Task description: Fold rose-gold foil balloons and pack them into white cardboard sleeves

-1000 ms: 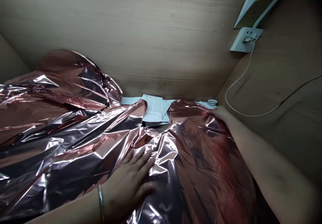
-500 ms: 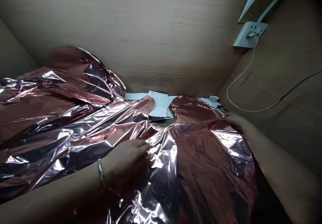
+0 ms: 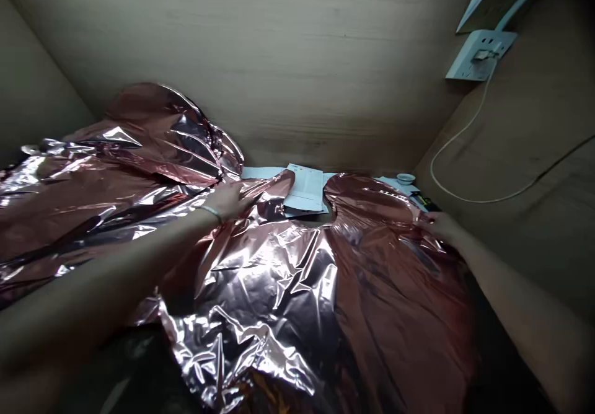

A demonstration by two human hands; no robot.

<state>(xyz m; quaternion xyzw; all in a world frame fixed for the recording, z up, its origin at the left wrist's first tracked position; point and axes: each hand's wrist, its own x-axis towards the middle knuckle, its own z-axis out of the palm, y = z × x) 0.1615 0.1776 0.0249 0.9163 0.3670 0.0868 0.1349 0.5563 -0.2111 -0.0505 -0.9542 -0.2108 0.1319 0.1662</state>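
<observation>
A large, flat, shiny rose-gold foil balloon (image 3: 372,277) spreads wrinkled in front of me, with rounded lobes either side of a notch at its far edge. My left hand (image 3: 227,202), with a thin bracelet at the wrist, is closed on the foil left of the notch, where folds gather at the fingers. At the right lobe's outer edge, my right hand (image 3: 439,223) pinches the foil between thumb and fingers. More of the same crumpled foil (image 3: 153,129) is heaped to the left, partly behind my left forearm.
White papers (image 3: 304,188) lie at the back, showing through the notch. A small white dish (image 3: 406,178) stands in the back right corner. A power strip (image 3: 481,54) is fixed on the wall, with a white cable (image 3: 458,135) hanging from it. Wooden panels (image 3: 302,79) enclose the space.
My left hand has moved away from me and leftward, from the middle of the foil to left of the notch. The near foil has shifted, baring a dark area at lower left. My right hand stays at the right edge.
</observation>
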